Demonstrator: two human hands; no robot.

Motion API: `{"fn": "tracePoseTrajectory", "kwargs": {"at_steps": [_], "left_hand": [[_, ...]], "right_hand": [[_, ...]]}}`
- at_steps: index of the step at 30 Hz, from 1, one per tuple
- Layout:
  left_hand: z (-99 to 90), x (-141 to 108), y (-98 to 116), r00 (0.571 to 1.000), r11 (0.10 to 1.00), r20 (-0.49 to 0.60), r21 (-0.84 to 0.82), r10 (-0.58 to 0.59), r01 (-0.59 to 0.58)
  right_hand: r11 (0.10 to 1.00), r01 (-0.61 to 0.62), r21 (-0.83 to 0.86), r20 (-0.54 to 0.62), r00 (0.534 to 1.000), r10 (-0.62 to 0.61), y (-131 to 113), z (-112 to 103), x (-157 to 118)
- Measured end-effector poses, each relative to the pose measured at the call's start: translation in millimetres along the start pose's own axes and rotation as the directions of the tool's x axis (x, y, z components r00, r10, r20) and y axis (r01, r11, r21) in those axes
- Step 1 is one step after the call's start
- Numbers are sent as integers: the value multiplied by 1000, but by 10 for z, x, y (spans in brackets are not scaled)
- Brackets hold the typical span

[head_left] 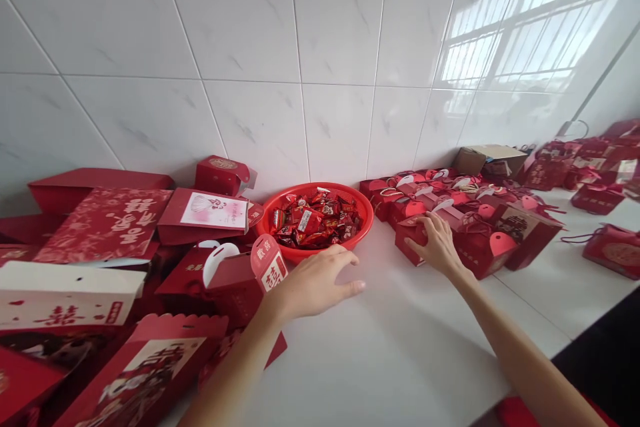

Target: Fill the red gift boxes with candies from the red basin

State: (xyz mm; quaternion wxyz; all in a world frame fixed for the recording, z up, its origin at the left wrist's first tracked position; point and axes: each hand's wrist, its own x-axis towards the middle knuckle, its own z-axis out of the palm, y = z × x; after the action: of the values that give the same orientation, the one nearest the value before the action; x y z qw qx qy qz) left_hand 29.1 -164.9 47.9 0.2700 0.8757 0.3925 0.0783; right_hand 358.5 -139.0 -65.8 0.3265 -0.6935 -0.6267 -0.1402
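My left hand (320,280) hovers over the white surface just in front of a red plastic basket (367,217). Its thumb and fingers are apart, with nothing between them. Wrapped candies (317,219) in mostly red wrappers fill the basket. My right hand (437,243) is on a small red gift box (407,237), thumb at its front and fingers over its top. That box stands at the near left corner of closely packed red gift boxes (480,250), some with rounded handle tabs. The hand partly hides the box.
Red boxes and bags, some printed with white characters, pile up on the left (195,280). A brown cardboard box (490,160) stands behind the right-hand group. More red boxes (597,197) sit at far right. A white tiled wall (250,120) runs along the back.
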Motion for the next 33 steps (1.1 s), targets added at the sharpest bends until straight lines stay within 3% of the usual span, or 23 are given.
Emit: {"fn": "tracePoseTrajectory", "kwargs": {"at_steps": [4,7,11,15,17,23,29,31,33], "left_hand": [[-157,-149,0,994,1000,-110,22,18,-16],[-310,-296,-28,964,998,-261,21,55,-51],[-553,-474,-138,872,999,-490,-40,1,-23],[-735,-569,-317,771,996,-631,-54,-87,68],[-781,-588,-393,773,986,-615,-52,-156,158],[-816,-605,-460,860,926,-385,34,-335,376],[-814,-557,-478,869,903,-311,73,-384,424],[-802,-544,-450,902,920,-261,99,-343,379],[-778,-549,-374,942,954,-236,128,-238,273]], "right_hand": [[997,53,-64,-90,994,-59,274,234,67],[994,92,-54,-106,990,-97,343,296,52],[997,67,-36,-96,993,-70,332,258,59],[998,61,-5,-145,988,-61,43,135,96],[991,122,48,-173,978,-112,-228,56,123],[896,334,292,-171,940,-295,-1179,-100,224],[704,451,548,-201,889,-412,-1861,-201,248],[625,430,651,-178,888,-425,-1991,-243,242],[555,333,762,-95,906,-413,-2060,-277,248]]}}
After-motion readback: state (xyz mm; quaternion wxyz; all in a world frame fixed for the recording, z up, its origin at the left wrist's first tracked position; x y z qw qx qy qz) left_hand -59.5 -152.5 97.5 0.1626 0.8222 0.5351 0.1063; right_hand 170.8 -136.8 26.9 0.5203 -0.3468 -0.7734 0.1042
